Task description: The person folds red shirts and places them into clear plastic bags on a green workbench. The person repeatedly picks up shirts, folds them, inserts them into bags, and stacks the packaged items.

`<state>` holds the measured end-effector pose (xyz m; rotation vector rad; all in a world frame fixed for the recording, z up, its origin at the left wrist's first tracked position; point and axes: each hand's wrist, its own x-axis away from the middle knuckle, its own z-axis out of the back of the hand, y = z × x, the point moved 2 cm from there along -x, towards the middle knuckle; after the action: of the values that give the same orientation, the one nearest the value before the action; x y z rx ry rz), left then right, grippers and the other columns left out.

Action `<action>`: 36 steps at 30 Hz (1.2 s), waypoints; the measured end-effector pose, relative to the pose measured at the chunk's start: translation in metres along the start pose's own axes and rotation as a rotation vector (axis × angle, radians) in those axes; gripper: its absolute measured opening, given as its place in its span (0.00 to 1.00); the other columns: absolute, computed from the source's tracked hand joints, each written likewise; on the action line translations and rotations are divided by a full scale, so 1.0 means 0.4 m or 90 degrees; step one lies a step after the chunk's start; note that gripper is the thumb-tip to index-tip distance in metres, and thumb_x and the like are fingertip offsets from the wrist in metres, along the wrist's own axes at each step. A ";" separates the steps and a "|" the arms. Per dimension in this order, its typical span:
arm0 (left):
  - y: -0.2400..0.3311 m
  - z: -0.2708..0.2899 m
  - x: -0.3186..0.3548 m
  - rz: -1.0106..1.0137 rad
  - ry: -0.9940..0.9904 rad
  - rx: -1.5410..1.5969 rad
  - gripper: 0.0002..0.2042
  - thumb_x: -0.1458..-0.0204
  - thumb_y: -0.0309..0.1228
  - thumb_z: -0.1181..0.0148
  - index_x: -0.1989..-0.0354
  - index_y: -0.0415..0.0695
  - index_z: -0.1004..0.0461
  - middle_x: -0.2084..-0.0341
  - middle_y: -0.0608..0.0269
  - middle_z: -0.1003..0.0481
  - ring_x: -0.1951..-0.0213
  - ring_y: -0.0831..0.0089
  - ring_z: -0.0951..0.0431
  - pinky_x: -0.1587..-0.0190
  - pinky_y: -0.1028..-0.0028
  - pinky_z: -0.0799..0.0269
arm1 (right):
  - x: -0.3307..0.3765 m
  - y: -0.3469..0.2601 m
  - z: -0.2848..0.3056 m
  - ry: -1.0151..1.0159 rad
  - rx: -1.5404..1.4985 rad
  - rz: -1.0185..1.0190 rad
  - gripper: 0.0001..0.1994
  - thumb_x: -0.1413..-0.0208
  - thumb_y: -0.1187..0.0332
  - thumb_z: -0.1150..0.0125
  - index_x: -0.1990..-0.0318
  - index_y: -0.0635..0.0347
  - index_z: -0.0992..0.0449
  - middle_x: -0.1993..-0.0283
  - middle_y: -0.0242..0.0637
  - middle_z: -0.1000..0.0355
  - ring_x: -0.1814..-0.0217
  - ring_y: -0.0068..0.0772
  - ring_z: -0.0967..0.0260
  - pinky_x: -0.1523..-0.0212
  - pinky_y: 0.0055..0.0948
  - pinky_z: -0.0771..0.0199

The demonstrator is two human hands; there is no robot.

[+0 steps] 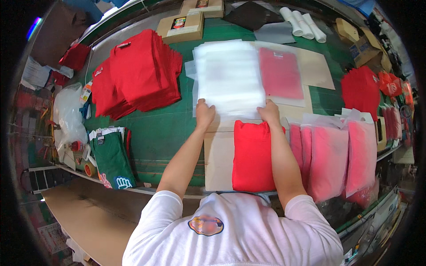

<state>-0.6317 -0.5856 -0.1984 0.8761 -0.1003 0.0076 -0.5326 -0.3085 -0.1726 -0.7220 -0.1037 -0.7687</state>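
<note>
A stack of translucent white plastic bags (228, 75) lies flat on the green table. My left hand (205, 113) grips its near left corner with curled fingers. At the near right corner my right hand (269, 112) pinches the edge of the same stack. Just below, a folded red garment (252, 155) rests on a beige cardboard sheet (218, 162), partly covered by my right forearm. Right of the stack, a folded red garment in a clear bag (280, 71) lies flat.
Piled red garments (142, 73) stand at the left, with a folded green garment (111, 155) nearer me. Several bagged red garments (329, 153) line the near right. Cardboard boxes (181, 27) and white rolls (301, 23) sit along the far side. A tape roll (90, 169) is at the left edge.
</note>
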 end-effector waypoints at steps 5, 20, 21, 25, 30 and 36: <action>0.020 -0.005 -0.022 0.042 -0.078 0.257 0.23 0.47 0.22 0.33 0.43 0.30 0.30 0.66 0.64 0.26 0.64 0.77 0.26 0.61 0.75 0.27 | -0.015 -0.001 0.017 0.111 0.007 0.074 0.28 0.50 0.69 0.31 0.40 0.68 0.29 0.49 0.59 0.21 0.43 0.60 0.23 0.43 0.48 0.24; -0.282 0.416 0.357 0.098 0.084 0.141 0.12 0.45 0.20 0.37 0.52 0.35 0.23 0.64 0.63 0.22 0.63 0.76 0.25 0.58 0.75 0.28 | 0.462 -0.118 -0.146 -0.146 -0.026 0.291 0.18 0.50 0.73 0.33 0.51 0.71 0.20 0.54 0.61 0.21 0.48 0.60 0.23 0.45 0.48 0.23; -0.317 0.417 0.383 0.108 0.071 0.091 0.10 0.45 0.20 0.36 0.54 0.35 0.22 0.66 0.63 0.22 0.65 0.76 0.25 0.59 0.75 0.28 | 0.487 -0.119 -0.166 -0.170 0.025 0.289 0.18 0.50 0.73 0.33 0.50 0.71 0.20 0.54 0.62 0.22 0.48 0.62 0.23 0.45 0.48 0.23; -0.441 0.384 0.433 0.084 0.094 0.031 0.07 0.47 0.23 0.34 0.61 0.37 0.20 0.72 0.60 0.20 0.69 0.73 0.22 0.62 0.71 0.26 | 0.547 -0.096 -0.228 -0.198 0.147 0.296 0.18 0.48 0.74 0.34 0.49 0.70 0.21 0.50 0.61 0.24 0.49 0.64 0.24 0.45 0.51 0.24; -0.399 0.389 0.463 -0.084 0.173 -0.220 0.08 0.48 0.24 0.35 0.59 0.37 0.19 0.61 0.49 0.21 0.64 0.59 0.20 0.58 0.64 0.23 | 0.607 -0.108 -0.124 -0.053 0.006 0.371 0.19 0.44 0.69 0.33 0.46 0.68 0.22 0.46 0.58 0.26 0.48 0.60 0.25 0.45 0.51 0.25; -0.200 0.252 0.446 -0.077 -0.012 0.085 0.13 0.42 0.29 0.36 0.51 0.37 0.22 0.55 0.48 0.23 0.60 0.59 0.19 0.56 0.65 0.22 | 0.451 0.086 0.091 0.216 0.070 0.258 0.24 0.40 0.62 0.35 0.41 0.66 0.26 0.42 0.58 0.29 0.37 0.61 0.33 0.36 0.51 0.33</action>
<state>-0.4589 -0.7204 -0.1791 1.0151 -0.0649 -0.1087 -0.3725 -0.3768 -0.1033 -0.4779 0.2993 -0.4829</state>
